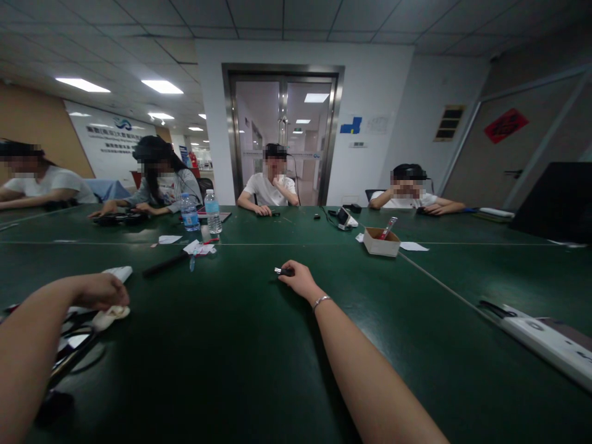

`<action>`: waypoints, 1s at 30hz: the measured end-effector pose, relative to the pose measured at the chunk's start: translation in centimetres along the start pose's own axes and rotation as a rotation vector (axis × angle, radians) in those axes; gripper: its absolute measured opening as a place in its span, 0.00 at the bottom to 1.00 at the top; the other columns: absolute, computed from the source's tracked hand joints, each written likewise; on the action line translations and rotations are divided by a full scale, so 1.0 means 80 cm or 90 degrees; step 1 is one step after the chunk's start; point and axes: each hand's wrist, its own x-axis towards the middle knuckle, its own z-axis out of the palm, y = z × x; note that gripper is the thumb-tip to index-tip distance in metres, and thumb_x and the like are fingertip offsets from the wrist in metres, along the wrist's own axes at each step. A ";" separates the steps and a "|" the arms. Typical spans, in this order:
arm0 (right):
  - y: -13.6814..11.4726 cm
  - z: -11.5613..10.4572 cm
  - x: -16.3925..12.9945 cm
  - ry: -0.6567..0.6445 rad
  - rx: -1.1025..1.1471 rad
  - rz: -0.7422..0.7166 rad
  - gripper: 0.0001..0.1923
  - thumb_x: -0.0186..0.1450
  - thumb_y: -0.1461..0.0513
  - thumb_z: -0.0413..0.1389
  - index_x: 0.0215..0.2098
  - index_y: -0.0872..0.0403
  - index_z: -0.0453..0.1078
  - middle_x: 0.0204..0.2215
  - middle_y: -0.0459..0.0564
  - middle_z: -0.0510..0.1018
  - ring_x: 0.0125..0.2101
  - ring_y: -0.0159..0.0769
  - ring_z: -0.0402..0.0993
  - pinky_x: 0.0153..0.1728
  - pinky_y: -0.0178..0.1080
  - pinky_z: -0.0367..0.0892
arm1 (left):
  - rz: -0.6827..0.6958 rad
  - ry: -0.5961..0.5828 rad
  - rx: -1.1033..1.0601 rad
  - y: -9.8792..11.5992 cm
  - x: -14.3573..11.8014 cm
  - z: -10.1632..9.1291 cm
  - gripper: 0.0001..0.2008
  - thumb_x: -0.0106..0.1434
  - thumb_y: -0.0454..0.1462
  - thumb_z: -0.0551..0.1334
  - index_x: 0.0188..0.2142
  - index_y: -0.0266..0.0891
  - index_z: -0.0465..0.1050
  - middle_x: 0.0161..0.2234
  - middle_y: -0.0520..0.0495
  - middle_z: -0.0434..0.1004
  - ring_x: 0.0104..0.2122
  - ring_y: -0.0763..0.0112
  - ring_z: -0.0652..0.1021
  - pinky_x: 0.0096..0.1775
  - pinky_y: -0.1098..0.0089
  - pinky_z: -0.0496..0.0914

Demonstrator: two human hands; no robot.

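My right hand (300, 280) rests out over the middle of the green table (208, 370), with a bracelet on its wrist. Its fingers are closed on a small black object (287, 271) with a shiny metal end pointing left; its kind is too small to tell. At the left, my left hand (102, 291) hangs with curled fingers just over a crumpled cream-coloured item (111, 316). Whether the fingertips grip that item or only touch it is hidden. Beside this hand lie a white object (121, 273) and a cluster of dark-framed things (74, 351), partly behind my forearm.
Two water bottles (213, 213), papers (200, 248) and a black rod (165, 264) lie left of centre. A small open box (381, 245) holds a red item. At right is a white power strip (546, 339). Several people sit along the far side.
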 end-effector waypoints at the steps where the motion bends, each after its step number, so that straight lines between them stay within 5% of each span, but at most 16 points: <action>1: 0.001 0.000 0.001 0.003 -0.002 -0.003 0.10 0.53 0.64 0.60 0.35 0.54 0.69 0.33 0.45 0.73 0.30 0.31 0.70 0.34 0.36 0.66 | -0.006 -0.046 -0.029 -0.004 0.003 -0.001 0.07 0.29 0.34 0.61 0.15 0.37 0.70 0.22 0.44 0.74 0.27 0.62 0.74 0.30 0.68 0.70; 4: 0.002 0.001 0.002 0.009 -0.012 -0.007 0.10 0.52 0.63 0.60 0.34 0.54 0.69 0.32 0.45 0.73 0.30 0.31 0.69 0.34 0.36 0.66 | -0.004 -0.132 -0.047 -0.017 0.017 -0.004 0.08 0.29 0.36 0.63 0.14 0.36 0.69 0.19 0.44 0.73 0.23 0.66 0.70 0.26 0.69 0.67; 8: 0.002 0.001 0.001 0.010 -0.008 -0.005 0.11 0.52 0.63 0.60 0.34 0.54 0.69 0.32 0.45 0.72 0.30 0.31 0.70 0.34 0.36 0.66 | 0.008 -0.110 0.010 -0.028 0.028 -0.007 0.10 0.29 0.39 0.62 0.15 0.34 0.70 0.19 0.43 0.72 0.21 0.70 0.68 0.24 0.72 0.63; 19: 0.001 0.001 0.001 0.008 -0.008 -0.003 0.11 0.52 0.63 0.60 0.34 0.54 0.69 0.32 0.45 0.73 0.30 0.31 0.70 0.35 0.37 0.65 | 0.018 -0.016 0.185 -0.016 0.019 -0.009 0.09 0.31 0.39 0.64 0.15 0.36 0.70 0.22 0.44 0.75 0.32 0.56 0.74 0.38 0.64 0.67; 30: -0.003 0.000 -0.001 0.003 -0.008 0.003 0.11 0.53 0.63 0.60 0.35 0.54 0.69 0.32 0.45 0.73 0.32 0.32 0.69 0.35 0.36 0.65 | -0.017 -0.040 0.132 -0.027 0.032 -0.011 0.07 0.30 0.33 0.63 0.14 0.36 0.68 0.21 0.44 0.75 0.31 0.57 0.74 0.33 0.65 0.68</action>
